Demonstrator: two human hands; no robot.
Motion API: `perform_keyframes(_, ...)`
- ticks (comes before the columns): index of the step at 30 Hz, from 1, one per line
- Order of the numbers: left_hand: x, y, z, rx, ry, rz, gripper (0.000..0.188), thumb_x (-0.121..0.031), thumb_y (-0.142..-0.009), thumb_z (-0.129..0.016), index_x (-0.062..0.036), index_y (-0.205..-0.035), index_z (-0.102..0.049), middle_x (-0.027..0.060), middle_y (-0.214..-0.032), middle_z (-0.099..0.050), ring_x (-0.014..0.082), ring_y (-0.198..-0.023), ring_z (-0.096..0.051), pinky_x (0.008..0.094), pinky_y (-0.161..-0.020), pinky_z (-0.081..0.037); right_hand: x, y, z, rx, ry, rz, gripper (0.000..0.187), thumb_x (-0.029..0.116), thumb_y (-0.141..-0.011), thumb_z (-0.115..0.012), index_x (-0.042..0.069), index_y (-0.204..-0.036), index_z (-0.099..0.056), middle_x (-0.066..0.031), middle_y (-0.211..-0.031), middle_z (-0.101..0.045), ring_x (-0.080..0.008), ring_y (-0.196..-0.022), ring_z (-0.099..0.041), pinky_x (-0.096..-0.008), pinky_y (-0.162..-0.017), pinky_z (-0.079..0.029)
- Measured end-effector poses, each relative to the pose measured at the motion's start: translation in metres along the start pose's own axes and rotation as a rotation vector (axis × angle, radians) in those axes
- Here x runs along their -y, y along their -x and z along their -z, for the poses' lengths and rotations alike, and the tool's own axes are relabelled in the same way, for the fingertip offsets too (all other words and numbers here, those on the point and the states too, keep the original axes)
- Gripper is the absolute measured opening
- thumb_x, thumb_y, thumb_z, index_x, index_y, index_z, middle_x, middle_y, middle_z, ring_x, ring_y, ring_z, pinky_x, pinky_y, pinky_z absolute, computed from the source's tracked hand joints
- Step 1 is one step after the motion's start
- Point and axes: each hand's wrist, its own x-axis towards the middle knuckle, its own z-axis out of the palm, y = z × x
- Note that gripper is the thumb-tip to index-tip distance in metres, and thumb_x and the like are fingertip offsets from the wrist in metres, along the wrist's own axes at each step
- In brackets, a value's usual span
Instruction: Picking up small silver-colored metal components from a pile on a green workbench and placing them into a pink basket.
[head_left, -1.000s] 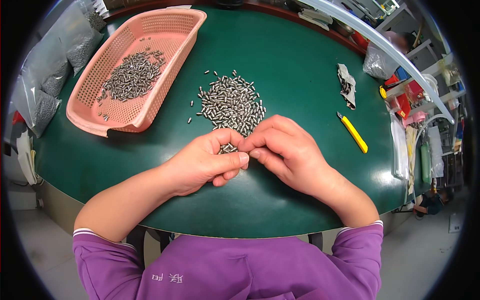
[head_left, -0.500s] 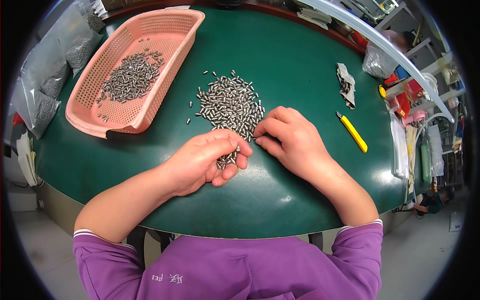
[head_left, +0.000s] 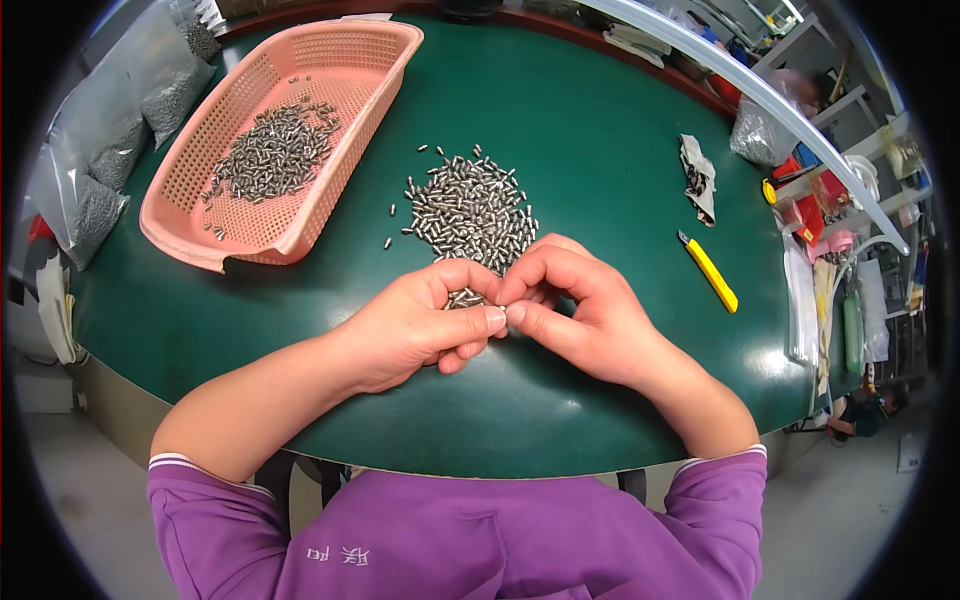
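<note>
Just in front of a heap of small shiny metal pins (head_left: 470, 212), my two hands meet at the fingertips. My left hand (head_left: 415, 325) is curled around several of these metal pieces, some of which show between thumb and forefinger. Its thumb tip touches the fingertips of my right hand (head_left: 580, 315). The right thumb and forefinger are pinched on a small metal piece, mostly covered by the fingers. A few single pieces lie loose to the left of the heap on the green table (head_left: 600, 130).
A pink perforated basket (head_left: 350, 165) with more metal pieces stands at the left. Beyond it are clear bags (head_left: 95, 215) of small parts. A yellow utility knife (head_left: 712, 275) and a crumpled wrapper (head_left: 697, 180) lie at the right. A pale curved bar (head_left: 790, 110) crosses the upper right.
My right hand has moved left from the heap's edge to my left hand's fingertips. My left thumb and forefinger have come forward to meet it. The whole view has shifted slightly.
</note>
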Motion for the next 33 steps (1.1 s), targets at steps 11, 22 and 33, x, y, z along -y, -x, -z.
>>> perform_keyframes(11,0.0,-0.001,0.001,-0.021,0.103,-0.02,0.018,-0.021,-0.095,-0.049,-0.0045,-0.1,-0.053,0.0032,-0.085,-0.055,0.0068,-0.062,-0.048,0.0197,-0.049,-0.039,-0.017,-0.011,0.012,-0.22,0.281,0.111,0.009,0.003,-0.081,-0.061,0.003,-0.09,-0.061,-0.0041,-0.087,-0.056,-0.0128,-0.077,-0.055,-0.0254,-0.069,-0.046)
perform_keyframes(22,0.0,-0.001,0.004,0.008,0.167,-0.026,0.023,-0.023,-0.096,-0.044,-0.0028,-0.1,-0.053,0.0071,-0.089,-0.054,0.0093,-0.064,-0.049,0.0208,-0.049,-0.039,-0.029,-0.011,0.015,-0.152,0.717,0.242,0.013,0.005,-0.072,-0.068,0.008,-0.084,-0.062,-0.0058,-0.085,-0.055,-0.0243,-0.084,-0.056,-0.0349,-0.072,-0.047)
perform_keyframes(33,0.0,0.0,0.0,-0.036,0.01,0.002,0.019,-0.02,-0.091,-0.059,-0.0064,-0.1,-0.051,0.0013,-0.083,-0.055,0.0053,-0.058,-0.047,0.0196,-0.049,-0.039,-0.006,-0.004,0.004,-0.043,0.059,0.067,0.007,0.005,-0.081,-0.064,0.005,-0.088,-0.061,-0.0024,-0.087,-0.053,-0.0096,-0.075,-0.051,-0.0236,-0.065,-0.044)
